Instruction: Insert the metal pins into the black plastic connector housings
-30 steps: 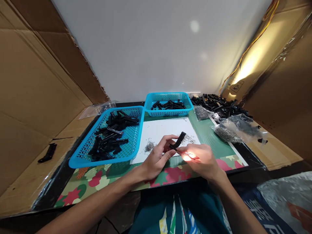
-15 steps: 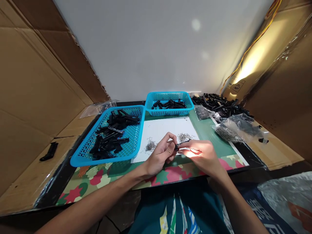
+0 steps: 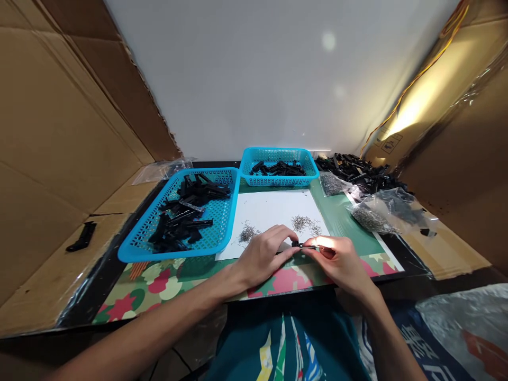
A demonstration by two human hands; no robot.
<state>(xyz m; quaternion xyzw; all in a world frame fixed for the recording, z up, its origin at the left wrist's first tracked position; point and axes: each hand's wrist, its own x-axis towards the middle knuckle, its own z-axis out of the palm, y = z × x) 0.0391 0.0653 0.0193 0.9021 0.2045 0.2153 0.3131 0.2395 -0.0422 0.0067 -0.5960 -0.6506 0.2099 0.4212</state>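
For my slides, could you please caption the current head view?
Left hand and right hand meet at a black part by a white sheet.

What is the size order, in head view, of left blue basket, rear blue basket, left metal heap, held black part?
1. Left blue basket
2. Rear blue basket
3. Smallest, order unsure: left metal heap, black part (fingers partly cover it)

Your small black part (image 3: pixel 296 244) sits between your left hand (image 3: pixel 265 255) and right hand (image 3: pixel 338 259), slightly right of centre at the scene's near side. Its visible sliver runs roughly left to right; your grip hides its full shape.
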